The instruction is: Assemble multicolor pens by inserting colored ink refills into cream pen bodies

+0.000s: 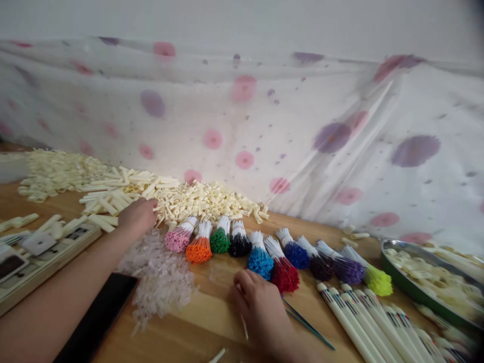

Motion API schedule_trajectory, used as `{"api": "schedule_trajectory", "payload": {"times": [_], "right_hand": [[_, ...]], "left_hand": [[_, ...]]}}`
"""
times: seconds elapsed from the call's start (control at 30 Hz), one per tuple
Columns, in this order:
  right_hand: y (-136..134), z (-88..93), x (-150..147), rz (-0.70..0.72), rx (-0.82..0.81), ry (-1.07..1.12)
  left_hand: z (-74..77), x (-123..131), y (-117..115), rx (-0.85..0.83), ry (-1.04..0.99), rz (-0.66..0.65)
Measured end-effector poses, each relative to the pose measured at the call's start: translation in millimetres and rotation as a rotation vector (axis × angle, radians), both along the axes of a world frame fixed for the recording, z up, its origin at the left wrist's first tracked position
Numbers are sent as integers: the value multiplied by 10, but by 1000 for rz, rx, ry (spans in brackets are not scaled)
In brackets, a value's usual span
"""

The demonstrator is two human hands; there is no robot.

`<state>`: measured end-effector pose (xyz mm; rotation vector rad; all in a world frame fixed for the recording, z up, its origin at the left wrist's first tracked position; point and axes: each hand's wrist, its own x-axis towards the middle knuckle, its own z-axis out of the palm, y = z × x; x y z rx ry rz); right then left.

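Observation:
My left hand [139, 218] reaches to the near edge of a pile of small cream plastic pen parts [207, 199]; its fingertips are hard to make out among them. My right hand [262, 307] is closed, with its fingers curled above the wooden table. A thin white stick [244, 327] shows just under it, and whatever lies in the fingers is hidden. Past the right hand stand bundles of pen refills with coloured ends, among them light blue [260, 259], red [283, 269] and orange [199, 248]. Tweezers [308, 322] lie beside that hand.
Clear plastic bits [161, 277] are heaped between my arms, next to a black phone [100, 315]. A power strip [49, 262] lies at left. Multicolour pens [363, 322] and a green-sided tray [412, 290] of cream parts are at right. A dotted plastic sheet [212, 106] hangs behind.

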<state>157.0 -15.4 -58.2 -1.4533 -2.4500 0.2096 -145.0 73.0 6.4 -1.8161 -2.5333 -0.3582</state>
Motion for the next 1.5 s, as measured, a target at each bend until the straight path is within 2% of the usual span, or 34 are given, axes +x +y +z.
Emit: {"api": "schedule_trajectory", "payload": {"times": [0.1, 0.2, 0.27, 0.4, 0.5, 0.6, 0.7, 0.77, 0.87, 0.93, 1.0, 1.17, 1.27, 1.5], "right_hand": [[115, 48, -186, 41, -19, -46], [218, 2, -349, 24, -21, -67], [255, -58, -413, -5, -23, -64], [267, -142, -410, -47, -38, -15], [245, -120, -304, -62, -55, 75], [184, -72, -132, -67, -86, 220], [83, -75, 44, -74, -154, 404], [5, -107, 122, -94, -313, 681], [-111, -136, 149, -140, -607, 1141], [-182, -111, 123, -151, -697, 1270], [-239, -55, 89, -152, -715, 1319], [-322, 51, 49, -159, -781, 1344], [-348, 44, 43, -141, -832, 1361], [-387, 50, 27, -82, -820, 1285]], "left_hand": [[159, 101, -189, 136, -64, -51], [181, 311, -466, 230, -205, -172], [92, 489, -663, 233, -335, -270], [-234, 832, -938, 163, -638, -418], [-448, 1027, -1021, 20, -888, -430], [-561, 1149, -1062, -121, -1106, -445], [-607, 1205, -1115, -195, -1227, -459], [-622, 1224, -1171, -201, -1223, -461], [-618, 1249, -1277, -115, -1020, -523], [-597, 1269, -1344, -48, -882, -585], [-577, 1293, -1394, -65, -841, -617], [-593, 1352, -1449, -301, -924, -618], [-603, 1369, -1456, -324, -990, -628], [-550, 1372, -1447, -326, -1059, -621]]}}
